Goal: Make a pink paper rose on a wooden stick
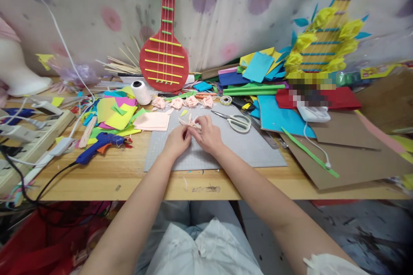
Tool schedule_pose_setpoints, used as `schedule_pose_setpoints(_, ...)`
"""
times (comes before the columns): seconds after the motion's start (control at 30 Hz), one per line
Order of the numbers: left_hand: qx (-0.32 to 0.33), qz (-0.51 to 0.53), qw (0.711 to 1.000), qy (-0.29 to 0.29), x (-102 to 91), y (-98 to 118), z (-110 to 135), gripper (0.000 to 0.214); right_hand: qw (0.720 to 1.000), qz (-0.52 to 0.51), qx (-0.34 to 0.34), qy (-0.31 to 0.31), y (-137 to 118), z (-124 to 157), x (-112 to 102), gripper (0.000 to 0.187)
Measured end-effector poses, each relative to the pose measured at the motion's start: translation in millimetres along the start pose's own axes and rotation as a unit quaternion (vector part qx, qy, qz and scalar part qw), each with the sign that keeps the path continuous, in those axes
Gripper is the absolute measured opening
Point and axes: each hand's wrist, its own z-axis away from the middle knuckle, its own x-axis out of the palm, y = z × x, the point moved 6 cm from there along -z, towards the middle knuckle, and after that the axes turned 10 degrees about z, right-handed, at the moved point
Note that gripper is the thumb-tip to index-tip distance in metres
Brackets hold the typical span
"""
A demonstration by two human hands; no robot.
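Over the grey cutting mat [226, 152], my left hand [177, 139] and my right hand [208, 135] meet with fingers closed on a pale pink paper flower [190, 121]. Its narrow petals stick out above the fingertips; its underside is hidden. Behind it, several finished-looking pink paper roses [177, 103] sit in a row along the mat's far edge. A stack of pale pink paper [151, 121] lies left of my hands. Scissors [237, 122] with white handles rest to the right, blades toward my right hand, not touched.
A blue glue gun [100, 146] lies at left, its cord running to a power strip [38, 137]. A red paper lute [164, 62] stands behind the mat beside a white thread spool [140, 93]. Brown cardboard [345, 150] covers the right side; a yellow flowered instrument [322, 47] stands behind.
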Motion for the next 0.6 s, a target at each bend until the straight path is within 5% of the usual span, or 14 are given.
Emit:
schedule_pose_setpoints(0.3, -0.005, 0.057, 0.998, 0.016, -6.3, -6, -2, 0.028, 0.981, -0.105, -0.155, -0.051, -13, 8, 9, 0.036)
schedule_pose_setpoints(0.6, -0.033, 0.14, 0.989, 0.023, -10.2, -3, 1, 0.023, 0.969, -0.222, -0.112, -0.015, -2, 4, 8, 0.032)
